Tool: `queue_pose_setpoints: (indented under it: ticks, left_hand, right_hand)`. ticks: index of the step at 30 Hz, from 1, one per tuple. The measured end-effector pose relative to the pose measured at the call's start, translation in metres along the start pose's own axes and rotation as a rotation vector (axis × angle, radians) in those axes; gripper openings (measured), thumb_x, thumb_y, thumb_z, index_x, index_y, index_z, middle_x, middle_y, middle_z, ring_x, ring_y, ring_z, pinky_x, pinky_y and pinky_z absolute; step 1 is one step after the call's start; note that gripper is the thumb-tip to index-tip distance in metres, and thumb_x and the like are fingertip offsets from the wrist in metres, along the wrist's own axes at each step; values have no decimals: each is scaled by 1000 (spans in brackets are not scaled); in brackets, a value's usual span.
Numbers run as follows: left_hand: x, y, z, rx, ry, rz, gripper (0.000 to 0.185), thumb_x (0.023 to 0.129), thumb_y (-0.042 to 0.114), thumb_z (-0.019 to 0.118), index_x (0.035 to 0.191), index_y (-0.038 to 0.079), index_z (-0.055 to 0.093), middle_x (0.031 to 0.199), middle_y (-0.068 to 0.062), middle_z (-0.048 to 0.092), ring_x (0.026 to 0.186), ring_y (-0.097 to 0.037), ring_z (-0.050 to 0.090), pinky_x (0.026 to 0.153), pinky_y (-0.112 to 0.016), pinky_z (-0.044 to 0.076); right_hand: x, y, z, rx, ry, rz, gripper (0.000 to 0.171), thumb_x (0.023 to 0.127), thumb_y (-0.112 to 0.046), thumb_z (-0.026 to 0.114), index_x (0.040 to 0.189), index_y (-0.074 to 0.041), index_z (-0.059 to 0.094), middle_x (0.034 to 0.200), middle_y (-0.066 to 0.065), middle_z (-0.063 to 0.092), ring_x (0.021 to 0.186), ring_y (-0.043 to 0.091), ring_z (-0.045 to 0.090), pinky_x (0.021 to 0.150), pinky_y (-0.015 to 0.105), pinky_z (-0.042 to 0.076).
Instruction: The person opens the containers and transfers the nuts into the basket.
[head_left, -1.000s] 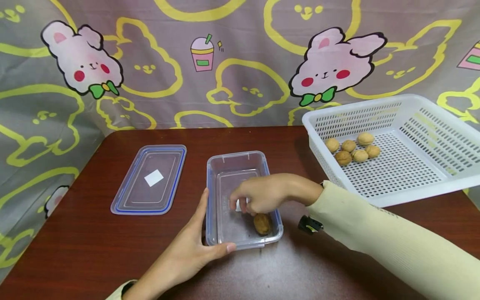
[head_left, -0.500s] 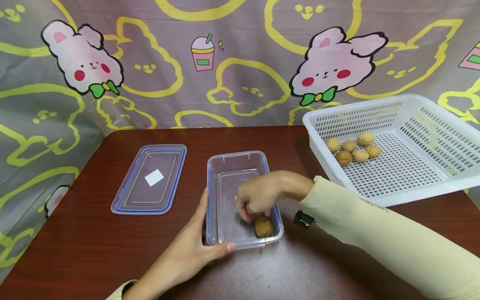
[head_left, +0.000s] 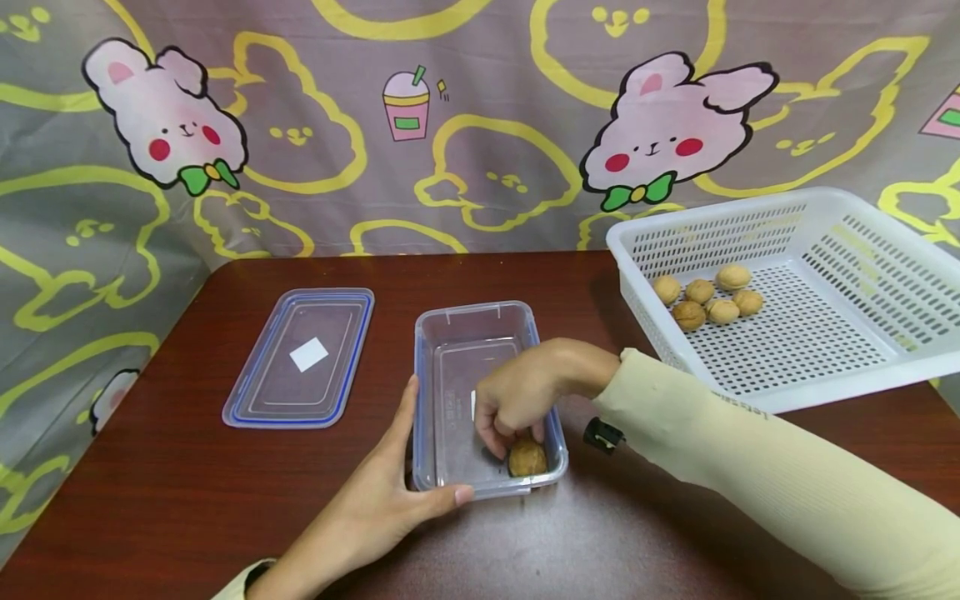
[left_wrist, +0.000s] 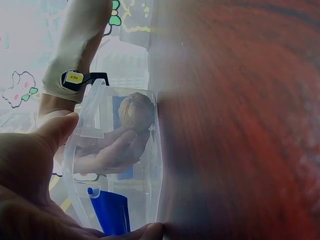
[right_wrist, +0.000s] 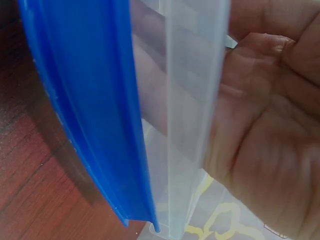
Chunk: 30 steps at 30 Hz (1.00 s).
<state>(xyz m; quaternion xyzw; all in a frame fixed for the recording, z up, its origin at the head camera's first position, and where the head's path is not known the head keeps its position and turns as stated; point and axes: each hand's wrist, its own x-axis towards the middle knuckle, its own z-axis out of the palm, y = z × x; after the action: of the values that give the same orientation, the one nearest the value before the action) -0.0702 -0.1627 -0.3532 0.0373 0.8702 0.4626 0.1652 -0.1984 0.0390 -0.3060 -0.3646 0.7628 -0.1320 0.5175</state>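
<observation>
A clear rectangular container [head_left: 472, 310] with a blue rim stands on the brown table. One walnut [head_left: 527, 459] lies in its near right corner, also seen through the wall in the left wrist view [left_wrist: 136, 111]. My right hand [head_left: 517, 400] reaches into the container and its fingers [left_wrist: 110, 155] lie against the walnut. My left hand [head_left: 382, 492] grips the container's near left corner, thumb along the near wall. The right wrist view shows only the container wall [right_wrist: 185, 100] and my right palm [right_wrist: 270, 125].
The container's flat lid [head_left: 300, 358] lies on the table to the left. A white perforated basket [head_left: 825, 379] stands at the right with several walnuts [head_left: 705, 300] in its far left corner. A cartoon-print cloth hangs behind the table.
My right hand has sunk toward the near right corner of the container onto the walnut, which shifted slightly nearer. The left hand has not moved.
</observation>
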Motion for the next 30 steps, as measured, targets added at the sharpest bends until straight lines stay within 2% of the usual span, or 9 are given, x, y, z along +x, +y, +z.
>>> queue_pose_setpoints:
  ticks: [6,18,25,30]
  left_hand:
    - [0,0,0,-5,-1,9,131,80,50,89,169,34,-7,175,-12,15,157,-34,26,124,-64,27]
    - [-1,-1,0,-8,-5,15,131,80,50,89,168,35,-7,175,-10,16,156,-32,27,124,-62,27]
    - [0,-1,0,1,-7,19,131,80,52,89,169,34,-6,176,-9,13,157,-32,26,125,-62,26]
    - [0,-2,0,-1,-8,16,131,80,53,88,168,35,-7,176,-9,13,157,-32,26,125,-63,26]
  right_hand:
    - [0,1,-2,-3,-48,-8,35,93,4,46,99,-4,80,89,-5,70,79,6,62,66,23,57]
    - [5,1,-6,-50,-135,-22,28,95,-3,53,102,-3,80,75,-10,62,70,2,51,59,18,44]
    - [4,2,-7,-29,-152,-20,25,95,-4,56,100,-6,81,79,-11,66,72,3,56,59,18,49]
    - [3,4,-10,13,-196,-62,21,94,-2,64,108,-6,79,87,-8,71,76,2,62,64,17,54]
